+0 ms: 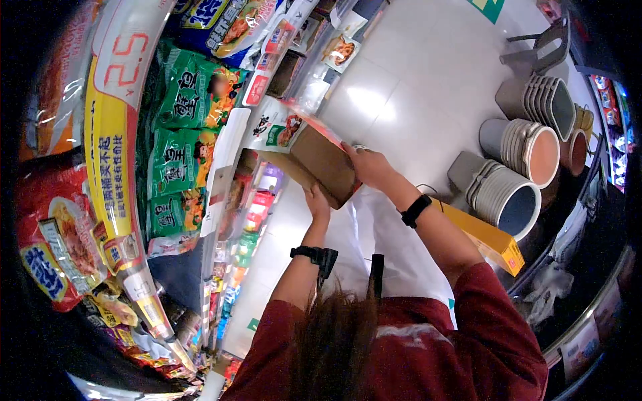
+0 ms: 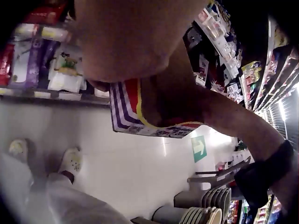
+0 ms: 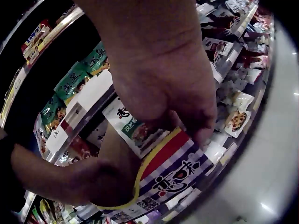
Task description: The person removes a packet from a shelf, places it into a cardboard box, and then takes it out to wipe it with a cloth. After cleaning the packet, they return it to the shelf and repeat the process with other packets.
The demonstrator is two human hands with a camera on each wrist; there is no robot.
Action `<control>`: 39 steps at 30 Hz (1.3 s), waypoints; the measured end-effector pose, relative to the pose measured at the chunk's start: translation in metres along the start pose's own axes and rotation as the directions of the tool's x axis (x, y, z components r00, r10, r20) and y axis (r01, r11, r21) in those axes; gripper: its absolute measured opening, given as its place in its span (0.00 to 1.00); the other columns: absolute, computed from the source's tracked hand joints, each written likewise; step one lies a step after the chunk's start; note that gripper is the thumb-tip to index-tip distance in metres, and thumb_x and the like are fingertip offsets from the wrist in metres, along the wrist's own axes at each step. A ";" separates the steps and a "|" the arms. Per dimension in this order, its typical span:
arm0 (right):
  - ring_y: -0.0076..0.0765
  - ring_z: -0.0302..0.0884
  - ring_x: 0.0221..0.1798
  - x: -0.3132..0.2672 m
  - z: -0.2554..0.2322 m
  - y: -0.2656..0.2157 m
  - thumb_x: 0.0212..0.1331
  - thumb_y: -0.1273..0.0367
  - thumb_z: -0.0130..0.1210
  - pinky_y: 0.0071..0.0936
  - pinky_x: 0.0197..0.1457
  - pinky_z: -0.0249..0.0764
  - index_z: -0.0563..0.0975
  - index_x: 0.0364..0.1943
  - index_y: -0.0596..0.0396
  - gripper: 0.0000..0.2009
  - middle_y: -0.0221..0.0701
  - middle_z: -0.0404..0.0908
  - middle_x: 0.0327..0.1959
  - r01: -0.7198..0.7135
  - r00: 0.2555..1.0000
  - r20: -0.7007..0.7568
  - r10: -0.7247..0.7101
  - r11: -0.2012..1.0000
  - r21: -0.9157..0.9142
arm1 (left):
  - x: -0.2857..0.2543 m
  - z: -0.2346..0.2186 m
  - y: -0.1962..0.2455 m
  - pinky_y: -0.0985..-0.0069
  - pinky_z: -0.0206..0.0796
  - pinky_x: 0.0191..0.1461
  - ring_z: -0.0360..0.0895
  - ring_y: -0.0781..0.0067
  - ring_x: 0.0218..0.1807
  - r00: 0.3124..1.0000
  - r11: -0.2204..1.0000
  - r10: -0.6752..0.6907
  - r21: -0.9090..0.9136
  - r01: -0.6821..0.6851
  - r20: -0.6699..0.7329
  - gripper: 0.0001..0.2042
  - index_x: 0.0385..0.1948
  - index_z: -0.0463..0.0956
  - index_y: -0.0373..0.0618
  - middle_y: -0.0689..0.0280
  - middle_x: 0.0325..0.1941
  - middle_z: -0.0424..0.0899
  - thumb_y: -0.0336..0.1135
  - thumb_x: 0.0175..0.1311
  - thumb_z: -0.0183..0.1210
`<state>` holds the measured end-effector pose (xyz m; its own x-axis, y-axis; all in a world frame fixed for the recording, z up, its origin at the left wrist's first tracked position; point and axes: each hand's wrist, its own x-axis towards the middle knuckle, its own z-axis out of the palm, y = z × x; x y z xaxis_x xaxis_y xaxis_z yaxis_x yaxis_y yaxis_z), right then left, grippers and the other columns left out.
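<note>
Both hands, left hand and right hand, hold a brown box with striped red-yellow print beside the shelf.

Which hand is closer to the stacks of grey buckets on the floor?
The right hand. It grips the cardboard box on the side toward the grey buckets. The left hand holds the box's underside, farther from them, toward the shelves.

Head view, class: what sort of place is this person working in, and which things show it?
Most likely a grocery shop aisle. Shelves carry rows of green snack packets, a yellow price strip runs along a shelf edge, and stacked buckets stand on the tiled floor.
</note>
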<state>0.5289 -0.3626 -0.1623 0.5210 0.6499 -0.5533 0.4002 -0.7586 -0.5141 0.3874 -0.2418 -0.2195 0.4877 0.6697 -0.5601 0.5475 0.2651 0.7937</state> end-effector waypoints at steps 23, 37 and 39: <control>0.45 0.74 0.39 0.035 0.024 0.013 0.46 0.70 0.49 0.37 0.37 0.73 0.57 0.57 0.48 0.28 0.39 0.75 0.35 0.147 0.962 -0.233 -0.145 0.989 -0.010 | 0.024 0.008 -0.041 0.67 0.48 0.60 0.59 0.47 0.55 0.955 0.958 0.239 0.201 -0.203 -0.177 0.22 0.51 0.56 0.25 0.43 0.55 0.61 0.30 0.54 0.40; 0.41 0.72 0.41 0.044 0.018 0.020 0.44 0.72 0.49 0.32 0.39 0.72 0.57 0.56 0.49 0.29 0.35 0.75 0.35 0.115 0.955 -0.268 -0.124 0.992 -0.051 | 0.031 0.025 -0.021 0.67 0.49 0.60 0.59 0.48 0.56 0.965 0.977 0.172 0.156 -0.142 -0.196 0.24 0.54 0.52 0.28 0.43 0.56 0.60 0.33 0.57 0.40; 0.41 0.72 0.41 0.045 0.018 0.019 0.45 0.72 0.49 0.31 0.39 0.72 0.57 0.56 0.50 0.29 0.35 0.75 0.34 0.127 0.954 -0.269 -0.134 0.991 -0.042 | 0.031 0.023 -0.019 0.68 0.49 0.60 0.59 0.49 0.56 0.967 0.979 0.175 0.141 -0.150 -0.186 0.24 0.54 0.51 0.28 0.43 0.56 0.60 0.33 0.57 0.40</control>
<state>0.5465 -0.3467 -0.2088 0.6465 0.7087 -0.2823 0.4946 -0.6711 -0.5522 0.4075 -0.2417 -0.2579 0.4403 0.8231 -0.3587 0.5585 0.0618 0.8272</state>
